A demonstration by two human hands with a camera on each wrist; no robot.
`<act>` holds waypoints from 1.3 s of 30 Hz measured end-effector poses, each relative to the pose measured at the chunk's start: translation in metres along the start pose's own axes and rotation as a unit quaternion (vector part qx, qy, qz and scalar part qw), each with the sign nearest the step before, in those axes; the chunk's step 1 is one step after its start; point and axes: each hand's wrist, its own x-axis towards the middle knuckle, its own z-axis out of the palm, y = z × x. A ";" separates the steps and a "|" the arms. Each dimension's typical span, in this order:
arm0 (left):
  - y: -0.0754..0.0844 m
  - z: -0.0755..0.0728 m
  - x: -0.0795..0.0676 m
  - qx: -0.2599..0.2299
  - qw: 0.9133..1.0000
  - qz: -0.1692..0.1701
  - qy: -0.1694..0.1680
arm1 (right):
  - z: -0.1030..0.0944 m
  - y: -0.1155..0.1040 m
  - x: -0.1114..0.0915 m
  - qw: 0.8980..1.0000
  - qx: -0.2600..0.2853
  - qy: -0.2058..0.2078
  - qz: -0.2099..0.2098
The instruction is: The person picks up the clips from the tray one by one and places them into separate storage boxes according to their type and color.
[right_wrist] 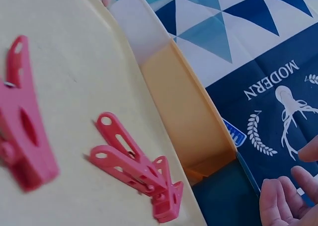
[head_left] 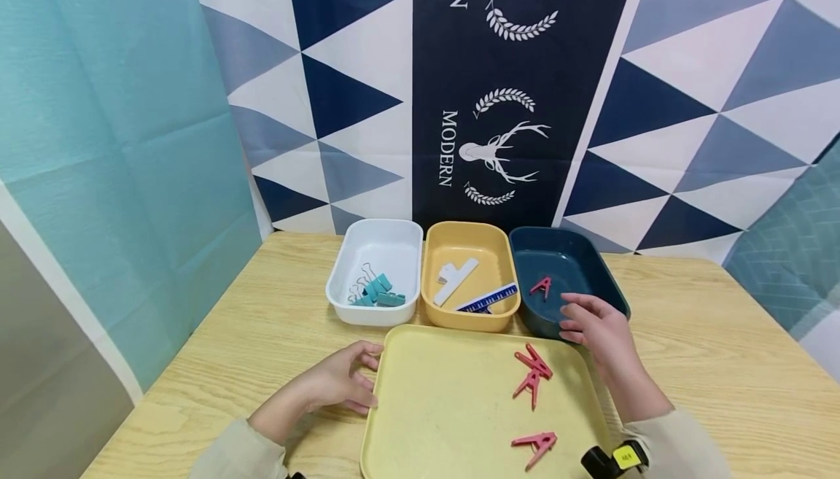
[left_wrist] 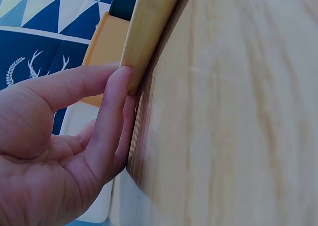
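My right hand [head_left: 596, 333] hovers at the near right side of the dark blue bin [head_left: 607, 275], fingers loosely bent and holding nothing. Inside that bin lies one pink clothespin [head_left: 542, 287], left of the fingertips. The fingertips of my left hand [head_left: 344, 378] touch the left edge of a pale yellow tray [head_left: 446, 406]; the left wrist view shows them against its outer wall [left_wrist: 149, 32]. On the tray's right half, two pink clothespins [head_left: 533, 362] [head_left: 527, 386] lie together, with another pink clothespin [head_left: 537, 448] nearer to me.
Behind the tray, a white bin [head_left: 337, 275] holds teal binder clips [head_left: 377, 289]. Next to it, an orange-yellow bin [head_left: 436, 246] contains a white clip [head_left: 457, 281] and a blue patterned clip [head_left: 488, 298]. A patterned cloth [head_left: 367, 100] hangs behind the wooden table [head_left: 275, 304].
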 end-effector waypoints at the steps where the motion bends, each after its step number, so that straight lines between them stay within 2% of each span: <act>1: 0.000 0.000 0.000 0.000 1.000 0.000 0.000 | 0.001 0.000 -0.002 1.000 -0.005 -0.003 0.003; 8: -0.001 -0.001 0.000 0.000 1.000 0.003 -0.005 | 0.006 0.005 -0.011 1.000 -0.017 -0.022 0.015; 24: -0.002 -0.001 0.001 -0.002 1.000 0.002 -0.005 | 0.010 0.030 -0.016 0.997 -0.030 -0.071 0.028; 29: -0.002 -0.001 0.001 -0.001 1.000 0.004 -0.006 | 0.012 0.039 -0.015 0.995 -0.060 -0.072 0.032; 33: -0.003 -0.001 0.001 0.000 1.000 0.003 -0.008 | 0.013 0.043 -0.013 0.992 -0.097 -0.075 0.019; 39: -0.003 -0.001 0.001 -0.002 1.000 0.004 -0.009 | 0.014 0.045 -0.011 0.986 -0.129 -0.101 -0.002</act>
